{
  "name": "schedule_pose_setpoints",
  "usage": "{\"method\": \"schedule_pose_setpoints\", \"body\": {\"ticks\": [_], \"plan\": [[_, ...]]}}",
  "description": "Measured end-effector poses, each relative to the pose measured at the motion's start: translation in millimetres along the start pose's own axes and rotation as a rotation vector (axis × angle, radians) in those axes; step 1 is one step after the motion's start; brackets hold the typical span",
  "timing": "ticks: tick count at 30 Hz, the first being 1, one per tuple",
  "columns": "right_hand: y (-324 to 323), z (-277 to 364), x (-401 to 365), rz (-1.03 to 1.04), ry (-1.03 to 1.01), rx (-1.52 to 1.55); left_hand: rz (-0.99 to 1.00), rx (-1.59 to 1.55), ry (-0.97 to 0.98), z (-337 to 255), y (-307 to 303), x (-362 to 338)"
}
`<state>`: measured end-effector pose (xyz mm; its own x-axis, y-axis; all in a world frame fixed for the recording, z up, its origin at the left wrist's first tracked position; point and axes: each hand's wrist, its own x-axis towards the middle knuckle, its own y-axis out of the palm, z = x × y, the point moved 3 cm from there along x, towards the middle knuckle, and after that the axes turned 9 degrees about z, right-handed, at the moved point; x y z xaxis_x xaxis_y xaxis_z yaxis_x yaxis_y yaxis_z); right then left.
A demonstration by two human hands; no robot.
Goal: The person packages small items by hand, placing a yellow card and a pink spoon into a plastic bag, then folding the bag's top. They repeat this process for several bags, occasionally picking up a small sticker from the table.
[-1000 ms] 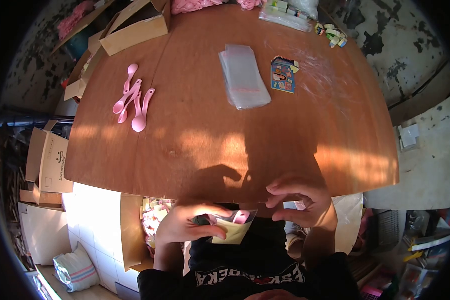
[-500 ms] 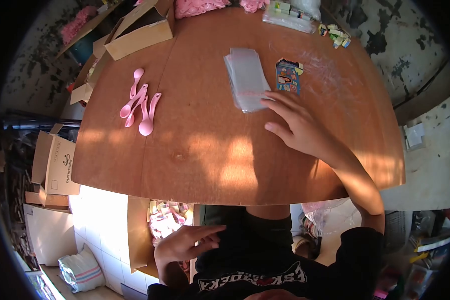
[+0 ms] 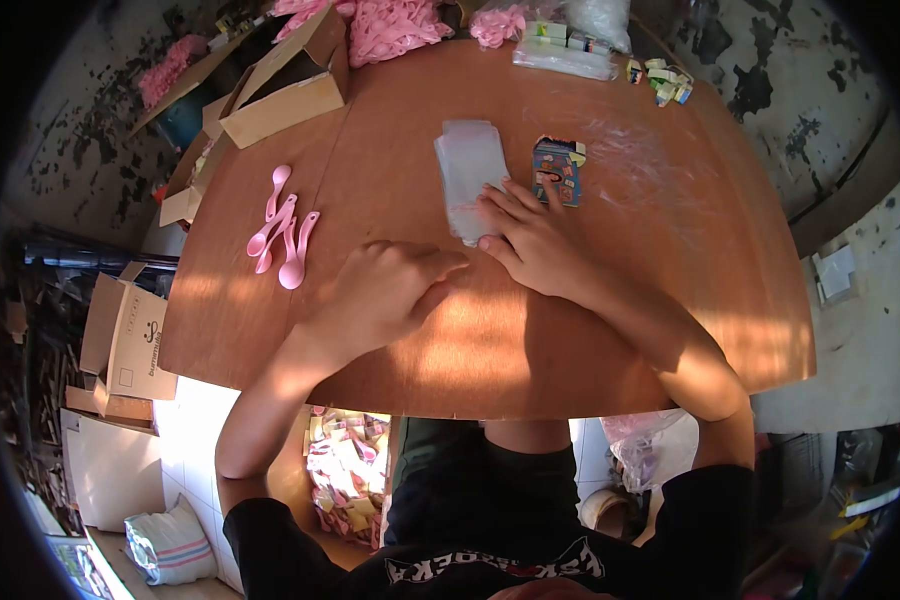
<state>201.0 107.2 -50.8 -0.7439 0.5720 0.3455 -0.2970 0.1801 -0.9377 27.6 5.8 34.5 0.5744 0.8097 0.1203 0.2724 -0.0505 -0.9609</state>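
My right hand [image 3: 532, 238] lies with fingers spread over the lower right edge of a stack of clear plastic bags [image 3: 470, 165]. One of its fingers reaches the lower part of a blue printed card pack [image 3: 557, 165] beside the stack. My left hand [image 3: 390, 290] is over the table to the lower left of the bags, fingers stretched to the right and thumb apart, with nothing visible in it. Several pink plastic spoons [image 3: 292, 272] lie in a loose cluster on the left of the table.
The wooden table [image 3: 390, 150] has a curved far edge. At its back are a cardboard box [image 3: 285, 108], a pink pile [image 3: 395, 35], packaged bags [image 3: 565, 65] and small cartons [image 3: 667, 82]. Below the near edge, a carton [image 3: 345, 470] holds many packed pieces.
My left hand has risen from below the table edge to above the tabletop. My right hand has shifted left onto the bag stack. The view has tilted slightly.
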Motion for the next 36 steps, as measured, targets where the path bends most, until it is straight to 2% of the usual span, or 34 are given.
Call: {"method": "schedule_pose_setpoints", "body": {"ticks": [3,7,12,19,26,29,31,32,34,36], "plan": [[0,-1,0,0.004,-0.003,0.007,-0.015,-0.074,-0.089,35,13,22],[-4,-1,-2,-0.051,-0.019,0.02,-0.067,-0.022,-0.145,50,21,34],[4,-3,-1,-0.064,-0.013,0.046,-0.021,0.028,-0.224,60,28,37],[1,-6,3,-0.094,0.032,0.138,-0.051,0.016,-0.211,58,27,38],[8,-3,6,-0.076,0.024,0.042,-0.076,0.02,-0.164,60,27,37],[7,-5,7,-0.087,0.022,0.102,-0.082,0.001,-0.162,61,25,36],[3,-7,8,-0.232,0.047,0.223,-0.088,-0.011,-0.168,61,24,35],[3,-7,9,-0.226,0.038,0.22,-0.059,-0.006,-0.213,60,25,36],[-6,-10,10,-0.339,0.014,0.437,-0.037,-0.004,-0.26,61,27,36],[-15,-7,7,-0.391,0.004,0.427,0.025,0.081,-0.229,63,33,37]]}}
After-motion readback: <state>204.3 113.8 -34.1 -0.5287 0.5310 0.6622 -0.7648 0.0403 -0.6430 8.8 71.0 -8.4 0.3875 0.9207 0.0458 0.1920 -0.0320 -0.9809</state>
